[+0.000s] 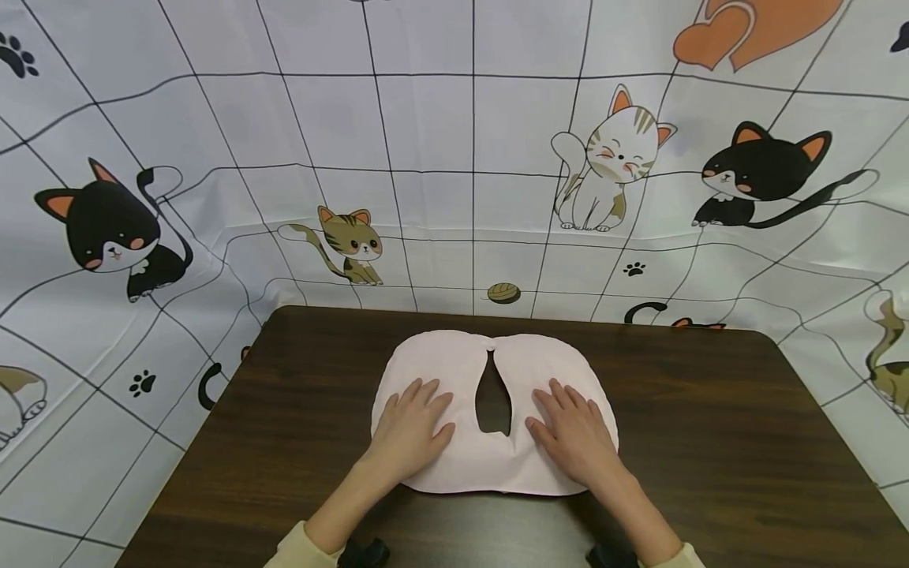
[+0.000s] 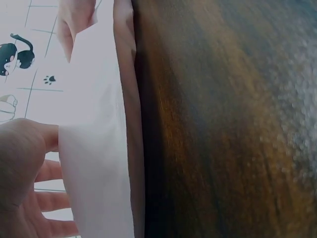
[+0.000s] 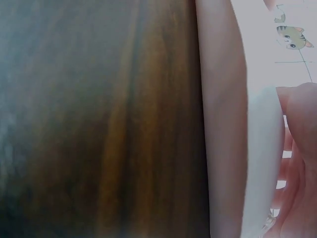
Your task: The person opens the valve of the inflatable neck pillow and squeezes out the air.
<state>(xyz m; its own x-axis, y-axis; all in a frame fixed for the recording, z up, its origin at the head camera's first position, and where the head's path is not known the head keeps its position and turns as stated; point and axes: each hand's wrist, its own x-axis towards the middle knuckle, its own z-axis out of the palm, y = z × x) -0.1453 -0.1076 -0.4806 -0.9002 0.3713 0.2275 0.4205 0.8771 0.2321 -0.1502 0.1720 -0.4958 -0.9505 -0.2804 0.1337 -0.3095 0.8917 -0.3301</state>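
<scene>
A pale pink cushion (image 1: 443, 359) lies flat on the table, with rounded lobes and a teardrop-shaped opening in its middle. Its two lobes meet at the top of that opening, on the far side. My left hand (image 1: 413, 426) rests on the left lobe, fingers spread and pointing away from me. On the right lobe lies my right hand (image 1: 577, 435), its fingers also extended. The left wrist view shows the cushion's side (image 2: 99, 134) and seam edge, with the left thumb and fingers against its top. Similarly, right-hand fingers (image 3: 280, 173) touch the cushion's top in the right wrist view.
Dark wood-grain covers the table (image 1: 312, 371) under the cushion. Behind and beside it hangs a white sheet (image 1: 426, 118) printed with grid lines, cats and paw prints. Dark objects (image 1: 365, 554) show at the lower edge near both wrists.
</scene>
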